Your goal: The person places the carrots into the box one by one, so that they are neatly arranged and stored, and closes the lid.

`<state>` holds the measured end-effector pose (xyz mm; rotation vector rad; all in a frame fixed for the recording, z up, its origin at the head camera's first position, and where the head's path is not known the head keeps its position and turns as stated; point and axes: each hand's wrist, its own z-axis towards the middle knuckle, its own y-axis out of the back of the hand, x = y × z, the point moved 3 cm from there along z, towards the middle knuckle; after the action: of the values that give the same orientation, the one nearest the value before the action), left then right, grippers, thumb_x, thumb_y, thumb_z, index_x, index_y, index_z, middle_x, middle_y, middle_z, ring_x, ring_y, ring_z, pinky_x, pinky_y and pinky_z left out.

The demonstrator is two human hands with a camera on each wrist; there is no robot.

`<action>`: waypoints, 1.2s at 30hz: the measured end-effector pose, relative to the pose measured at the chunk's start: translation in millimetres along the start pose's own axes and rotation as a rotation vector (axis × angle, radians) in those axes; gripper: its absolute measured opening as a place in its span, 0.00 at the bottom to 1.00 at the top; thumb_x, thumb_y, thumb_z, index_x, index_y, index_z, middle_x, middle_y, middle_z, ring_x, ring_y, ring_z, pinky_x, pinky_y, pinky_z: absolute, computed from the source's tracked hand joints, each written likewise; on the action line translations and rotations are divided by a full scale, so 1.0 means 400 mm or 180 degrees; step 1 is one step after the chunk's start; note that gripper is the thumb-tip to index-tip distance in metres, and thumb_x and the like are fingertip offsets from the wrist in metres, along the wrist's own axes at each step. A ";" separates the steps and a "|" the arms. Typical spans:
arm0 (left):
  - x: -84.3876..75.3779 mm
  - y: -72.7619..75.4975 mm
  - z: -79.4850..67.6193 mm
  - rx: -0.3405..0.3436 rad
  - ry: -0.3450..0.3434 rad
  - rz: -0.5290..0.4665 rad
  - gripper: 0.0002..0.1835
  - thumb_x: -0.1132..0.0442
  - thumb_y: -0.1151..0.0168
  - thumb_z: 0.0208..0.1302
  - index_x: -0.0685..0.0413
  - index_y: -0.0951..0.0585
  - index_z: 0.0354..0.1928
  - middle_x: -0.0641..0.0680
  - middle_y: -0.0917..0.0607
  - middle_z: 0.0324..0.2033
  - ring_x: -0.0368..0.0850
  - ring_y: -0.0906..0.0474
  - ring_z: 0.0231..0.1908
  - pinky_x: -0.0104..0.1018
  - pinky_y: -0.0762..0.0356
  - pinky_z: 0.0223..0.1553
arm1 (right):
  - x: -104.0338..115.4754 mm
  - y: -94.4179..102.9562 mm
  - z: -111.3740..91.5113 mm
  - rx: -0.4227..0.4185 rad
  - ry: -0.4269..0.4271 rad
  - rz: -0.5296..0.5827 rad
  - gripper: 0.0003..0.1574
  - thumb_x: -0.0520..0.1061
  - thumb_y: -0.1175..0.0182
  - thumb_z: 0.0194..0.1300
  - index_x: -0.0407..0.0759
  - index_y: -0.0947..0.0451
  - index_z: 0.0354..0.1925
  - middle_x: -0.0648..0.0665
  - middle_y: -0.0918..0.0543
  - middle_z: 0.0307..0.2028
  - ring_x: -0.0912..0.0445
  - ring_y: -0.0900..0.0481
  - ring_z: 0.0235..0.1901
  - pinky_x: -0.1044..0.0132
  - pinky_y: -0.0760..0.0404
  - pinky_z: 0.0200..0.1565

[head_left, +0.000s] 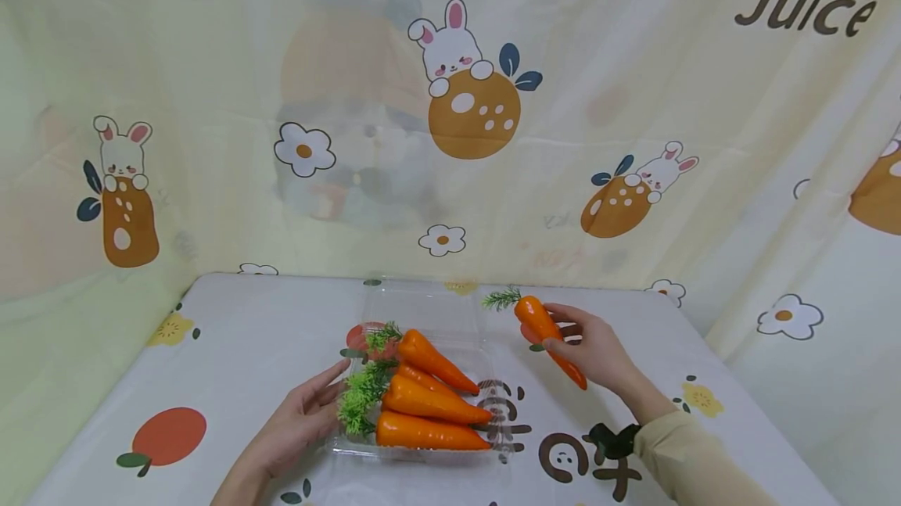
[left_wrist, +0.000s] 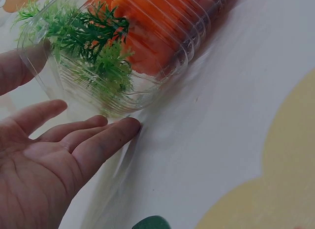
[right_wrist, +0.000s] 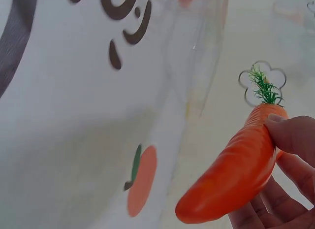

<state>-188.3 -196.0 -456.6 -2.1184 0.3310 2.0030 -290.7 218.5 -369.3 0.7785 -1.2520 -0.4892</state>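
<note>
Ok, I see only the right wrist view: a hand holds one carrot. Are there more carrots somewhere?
Observer: Yes, four carrots lie in a clear tray on the table.
Operator: Where is the left hand?
Observer: The left hand is open, fingertips at the tray's left end, by the green tops.
Operator: And the held carrot, relative to the tray?
Observer: The right hand grips the carrot above the table, to the right of the tray, leaves pointing away from the person.
</note>
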 end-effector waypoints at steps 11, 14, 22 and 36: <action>-0.002 0.000 -0.001 -0.0017 0.0012 0.0013 0.41 0.71 0.45 0.69 0.64 0.51 0.80 0.77 0.45 0.75 0.74 0.45 0.75 0.42 0.19 0.60 | 0.093 -0.019 -0.005 0.0000 0.0329 0.0016 0.34 0.39 0.33 0.66 0.40 0.27 0.69 0.34 0.17 0.58 0.43 0.16 0.51 0.49 0.14 0.53; -0.003 0.000 -0.001 -0.0014 0.0005 0.0005 0.41 0.71 0.45 0.69 0.64 0.51 0.80 0.78 0.45 0.75 0.74 0.45 0.75 0.40 0.19 0.59 | 0.116 -0.025 -0.009 0.0030 0.0450 0.0049 0.33 0.39 0.33 0.66 0.41 0.26 0.68 0.35 0.17 0.58 0.43 0.16 0.51 0.47 0.15 0.54; -0.002 0.000 0.000 0.0008 0.0000 -0.0003 0.42 0.71 0.45 0.69 0.64 0.51 0.80 0.77 0.45 0.75 0.74 0.46 0.75 0.40 0.20 0.60 | 0.159 -0.055 -0.016 0.0218 0.0717 0.0195 0.32 0.38 0.32 0.65 0.42 0.24 0.67 0.39 0.17 0.59 0.48 0.15 0.49 0.52 0.14 0.53; -0.004 -0.002 0.001 -0.0046 0.0010 0.0011 0.43 0.73 0.44 0.66 0.65 0.50 0.80 0.78 0.43 0.74 0.73 0.40 0.74 0.34 0.18 0.57 | 0.228 -0.113 -0.021 0.0639 0.1151 0.0242 0.31 0.39 0.32 0.66 0.44 0.24 0.67 0.41 0.17 0.61 0.50 0.16 0.49 0.67 0.15 0.49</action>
<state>-188.5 -195.2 -454.9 -2.1313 0.3221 2.0101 -254.7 126.1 -344.9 0.9382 -0.9962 -0.1510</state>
